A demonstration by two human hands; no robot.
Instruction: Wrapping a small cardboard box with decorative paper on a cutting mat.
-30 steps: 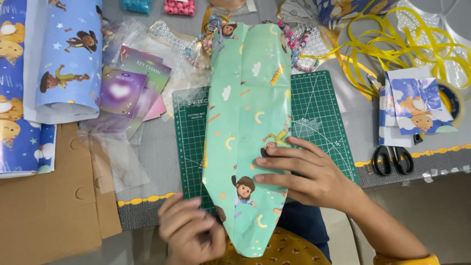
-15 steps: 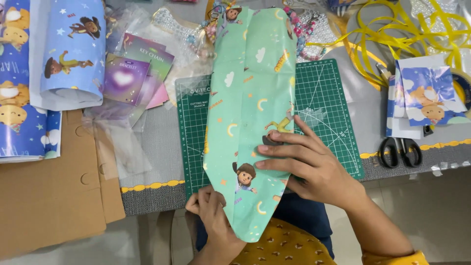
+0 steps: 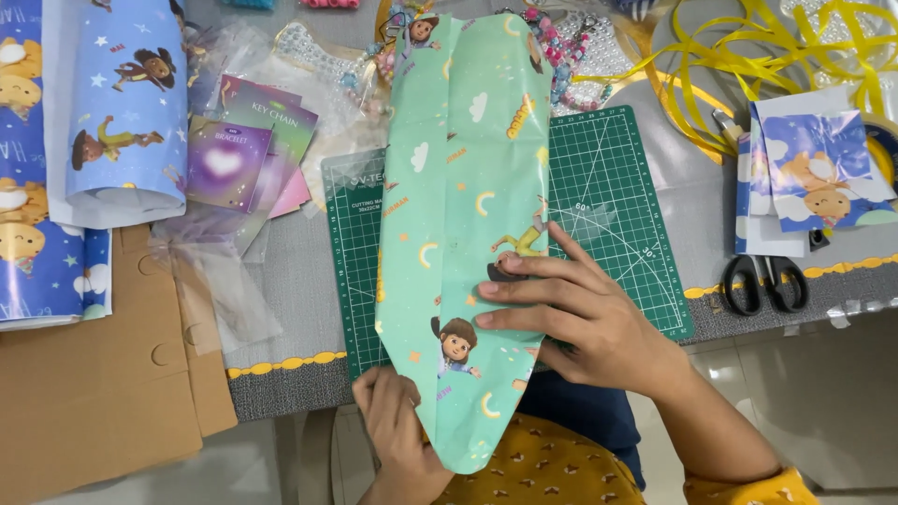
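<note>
Green wrap lying lengthwise on mat, long sides folded in, near end tapered past table edge (tape not visible); right hand pressing flat, fingers spread; left hand pinching lower left fold.

Grey table with yellow-trimmed edge, bearing: green cutting mat; cardboard; blue wrapping paper; cards; scissors; yellow ribbon; beads.

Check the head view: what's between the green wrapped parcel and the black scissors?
Green cutting mat, then bare grey table, between the parcel and scissors, in the head view.
</note>
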